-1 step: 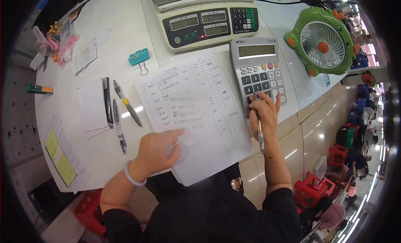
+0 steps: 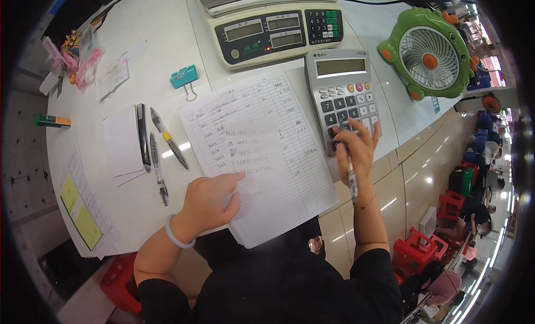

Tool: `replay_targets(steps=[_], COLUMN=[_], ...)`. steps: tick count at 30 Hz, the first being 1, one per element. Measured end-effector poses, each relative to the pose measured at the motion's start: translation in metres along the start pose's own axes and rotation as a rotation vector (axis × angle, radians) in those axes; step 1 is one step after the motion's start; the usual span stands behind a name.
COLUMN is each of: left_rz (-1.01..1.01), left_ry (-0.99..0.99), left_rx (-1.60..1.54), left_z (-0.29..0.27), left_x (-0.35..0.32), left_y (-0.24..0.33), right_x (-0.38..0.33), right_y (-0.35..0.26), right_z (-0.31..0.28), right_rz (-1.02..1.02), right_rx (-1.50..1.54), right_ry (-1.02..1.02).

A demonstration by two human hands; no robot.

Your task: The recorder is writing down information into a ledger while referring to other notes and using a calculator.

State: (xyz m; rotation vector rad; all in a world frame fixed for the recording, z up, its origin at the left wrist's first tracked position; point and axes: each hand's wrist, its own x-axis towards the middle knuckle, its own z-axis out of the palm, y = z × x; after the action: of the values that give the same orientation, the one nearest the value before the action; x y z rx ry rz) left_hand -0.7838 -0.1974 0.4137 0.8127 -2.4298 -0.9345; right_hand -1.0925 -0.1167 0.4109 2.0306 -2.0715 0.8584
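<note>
My left hand [image 2: 209,202] rests on a small handwritten slip [image 2: 257,184], index finger stretched along a written line, thumb apart, nothing held. Beneath that slip lies a stack of ruled sheets [image 2: 305,198] with handwriting in a table. A pen [image 2: 352,182] is tucked in my right hand [image 2: 359,154], pointing down toward my wrist. The fingers of that hand hover over or touch the lower keys of a grey desk calculator [image 2: 340,85]; contact cannot be made out. The hand hides several keys.
Behind the papers stands a weighing scale [image 2: 262,37]. A green fan [image 2: 429,59] is at the far right. Left of the papers lie a teal binder clip [image 2: 184,76], two pens [image 2: 170,140] [image 2: 158,171], a black clip binder [image 2: 143,135] and a green glue stick [image 2: 53,120].
My right hand has shifted slightly to the right over the calculator, its fingers spread a little, and the pen has tilted with it. My left hand stays put.
</note>
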Motion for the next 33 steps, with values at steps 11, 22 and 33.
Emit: replay_targets(steps=[11,22,33], left_rz=[0.039,0.2,0.466], left_ry=[-0.129,-0.127,-0.051], left_rx=[0.01,0.207,-0.156], left_z=[-0.009,-0.009,0.019], left_x=[0.005,0.007,-0.026], left_y=[0.003,-0.006,0.029], right_x=[-0.015,-0.034,-0.047], right_y=[0.028,-0.023,-0.097], right_z=[-0.029,-0.008,0.0], right_rz=[0.331,0.307,0.547], right_rx=[-0.27,0.534,0.949], right_ry=[0.112,0.196,-0.349])
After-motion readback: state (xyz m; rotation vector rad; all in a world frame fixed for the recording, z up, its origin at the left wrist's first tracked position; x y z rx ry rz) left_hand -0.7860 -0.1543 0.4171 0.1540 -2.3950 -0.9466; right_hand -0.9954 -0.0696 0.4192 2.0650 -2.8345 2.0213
